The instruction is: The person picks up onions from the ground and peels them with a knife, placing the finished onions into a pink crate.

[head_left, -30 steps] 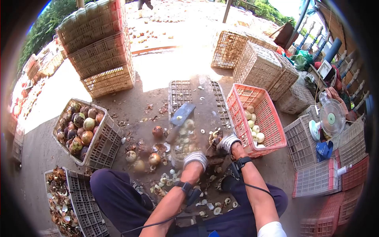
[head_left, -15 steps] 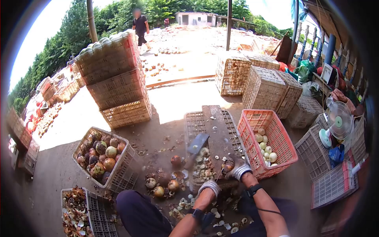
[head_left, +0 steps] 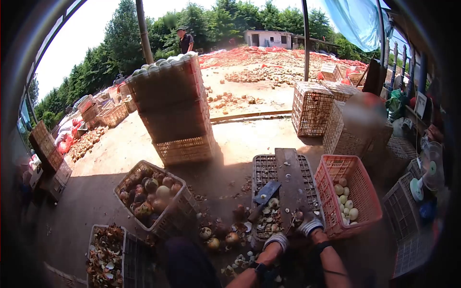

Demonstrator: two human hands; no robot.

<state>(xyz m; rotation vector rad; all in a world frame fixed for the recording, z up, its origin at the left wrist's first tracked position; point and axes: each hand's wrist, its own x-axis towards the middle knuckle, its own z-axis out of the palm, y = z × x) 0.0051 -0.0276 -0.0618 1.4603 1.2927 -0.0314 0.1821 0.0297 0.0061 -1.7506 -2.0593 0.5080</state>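
Observation:
My left hand [head_left: 276, 241], in a striped glove, is closed at the near end of a wooden board [head_left: 291, 180]. What its fingers hold is hidden. Just to its right, my gloved right hand [head_left: 311, 226] grips a dark-skinned onion [head_left: 299, 216] against the board. The board lies across an upturned plastic crate [head_left: 258, 176]. A cleaver [head_left: 267, 192] rests on the crate left of the board, its handle toward me. Below it are onion trimmings [head_left: 270, 218]. Beside my right hand, a red crate [head_left: 367, 218] holds several peeled onions [head_left: 353, 213].
A crate of unpeeled onions [head_left: 161, 192] and a crate of skins [head_left: 106, 257] stand left. Loose onions [head_left: 213, 243] lie on the floor before my knees. Tall stacked crates [head_left: 175, 120] rise ahead; more crates [head_left: 311, 108] and a fan [head_left: 427, 173] are right. A person [head_left: 185, 42] stands beyond the stack.
My head view has tilted up and turned left, so the scene sits lower and further right. Both hands remain at the board's near end with the onion. The person outside has shifted behind the stacked crates.

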